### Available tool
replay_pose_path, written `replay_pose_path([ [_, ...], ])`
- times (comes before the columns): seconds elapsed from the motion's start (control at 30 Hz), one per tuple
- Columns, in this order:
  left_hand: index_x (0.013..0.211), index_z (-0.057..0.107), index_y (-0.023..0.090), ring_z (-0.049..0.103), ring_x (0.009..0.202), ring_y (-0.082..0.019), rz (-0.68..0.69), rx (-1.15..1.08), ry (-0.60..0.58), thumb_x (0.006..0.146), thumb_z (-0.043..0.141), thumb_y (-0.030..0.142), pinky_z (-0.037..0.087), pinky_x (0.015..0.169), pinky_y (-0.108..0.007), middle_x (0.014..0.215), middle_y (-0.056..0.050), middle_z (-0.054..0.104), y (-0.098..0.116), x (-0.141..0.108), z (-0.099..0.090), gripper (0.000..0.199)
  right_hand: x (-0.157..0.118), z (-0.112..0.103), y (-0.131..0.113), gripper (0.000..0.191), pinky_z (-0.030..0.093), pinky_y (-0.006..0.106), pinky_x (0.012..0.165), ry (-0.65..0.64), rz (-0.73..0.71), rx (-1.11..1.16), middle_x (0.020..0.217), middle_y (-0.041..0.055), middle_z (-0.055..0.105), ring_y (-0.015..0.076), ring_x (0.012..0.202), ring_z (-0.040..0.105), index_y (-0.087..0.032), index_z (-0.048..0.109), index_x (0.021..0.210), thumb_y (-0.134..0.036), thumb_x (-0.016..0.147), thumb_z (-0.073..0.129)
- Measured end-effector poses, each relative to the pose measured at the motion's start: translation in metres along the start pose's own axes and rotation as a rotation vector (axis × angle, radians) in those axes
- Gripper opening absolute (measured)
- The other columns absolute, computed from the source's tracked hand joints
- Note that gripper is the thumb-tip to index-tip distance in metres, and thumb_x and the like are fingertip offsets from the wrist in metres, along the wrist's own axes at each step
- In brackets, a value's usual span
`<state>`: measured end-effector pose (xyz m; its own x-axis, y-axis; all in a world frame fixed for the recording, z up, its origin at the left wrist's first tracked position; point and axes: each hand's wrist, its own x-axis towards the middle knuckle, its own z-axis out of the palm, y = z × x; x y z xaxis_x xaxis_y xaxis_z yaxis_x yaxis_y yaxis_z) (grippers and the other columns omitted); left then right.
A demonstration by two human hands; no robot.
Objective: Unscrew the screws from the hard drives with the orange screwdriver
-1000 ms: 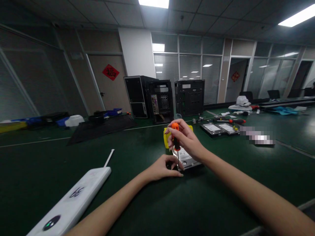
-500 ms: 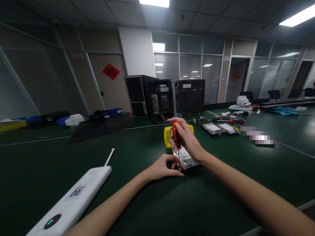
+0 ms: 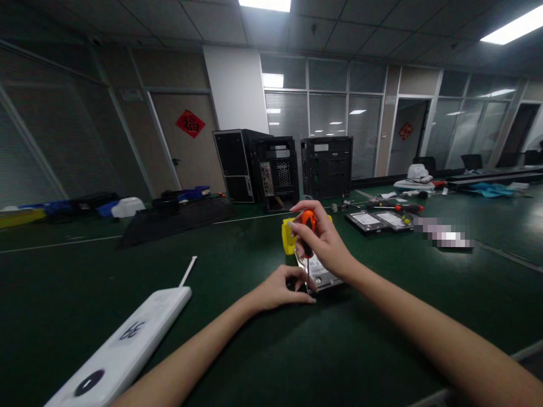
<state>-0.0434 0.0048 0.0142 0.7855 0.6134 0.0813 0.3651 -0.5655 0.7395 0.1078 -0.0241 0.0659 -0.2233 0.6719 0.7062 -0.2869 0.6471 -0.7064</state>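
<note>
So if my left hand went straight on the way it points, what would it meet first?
Probably the drive: your left hand is at its near left corner, close to the screwdriver. Whether it touches either is hard to tell.

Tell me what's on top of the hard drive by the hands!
On the hard drive, a pale label shows; the screwdriver points down at a corner. I can't see behind the right hand.

The green table (image 3: 297, 350) carries a hard drive (image 3: 327, 278), computer cases (image 3: 327, 169) behind it and two drives (image 3: 365, 222) to its right.
</note>
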Motion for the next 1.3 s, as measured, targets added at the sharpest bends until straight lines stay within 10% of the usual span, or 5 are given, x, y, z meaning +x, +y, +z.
replay_pose_path([
  [0.37,0.089,0.068,0.015,0.043,0.065,-0.011,0.028,-0.022,-0.008,0.070,0.071,0.035,0.035,0.062,-0.022,0.070,0.002,0.052,-0.0033,0.0006,0.0001,0.029,-0.0012,0.0005,-0.0002,0.034,0.039,0.018,0.044,-0.048,0.039,0.117,0.076,-0.0037,0.043,0.0039,0.047,0.046,-0.028,0.036,0.124,-0.035,0.091,0.039],
  [0.7,0.089,0.067,0.014,0.043,0.064,-0.011,0.009,-0.044,-0.011,0.069,0.071,0.035,0.035,0.062,-0.022,0.068,0.003,0.051,0.0001,-0.0006,-0.0001,0.029,0.0005,-0.0034,0.0006,0.020,0.046,0.020,0.049,-0.030,0.059,0.082,0.071,-0.0051,0.050,0.0065,0.051,0.054,-0.023,0.041,0.096,-0.031,0.083,0.054],
  [1.03,0.089,0.069,0.015,0.044,0.064,-0.011,0.028,-0.021,-0.003,0.069,0.072,0.035,0.033,0.060,-0.021,0.069,0.002,0.055,-0.0051,0.0016,0.0010,0.028,-0.0033,0.0044,-0.0029,0.030,0.030,0.018,0.041,-0.070,0.058,0.171,0.066,-0.0049,0.039,0.0048,0.044,0.034,-0.025,0.044,0.114,-0.041,0.092,0.032],
  [1.3,0.089,0.068,0.015,0.044,0.067,-0.011,0.033,-0.045,-0.014,0.070,0.071,0.033,0.033,0.060,-0.022,0.076,0.001,0.059,-0.0048,0.0003,0.0002,0.026,-0.0016,0.0031,-0.0040,0.023,0.037,0.020,0.046,-0.100,0.064,0.150,0.070,-0.0032,0.045,0.0056,0.049,0.044,-0.020,0.049,0.098,-0.039,0.089,0.040],
])
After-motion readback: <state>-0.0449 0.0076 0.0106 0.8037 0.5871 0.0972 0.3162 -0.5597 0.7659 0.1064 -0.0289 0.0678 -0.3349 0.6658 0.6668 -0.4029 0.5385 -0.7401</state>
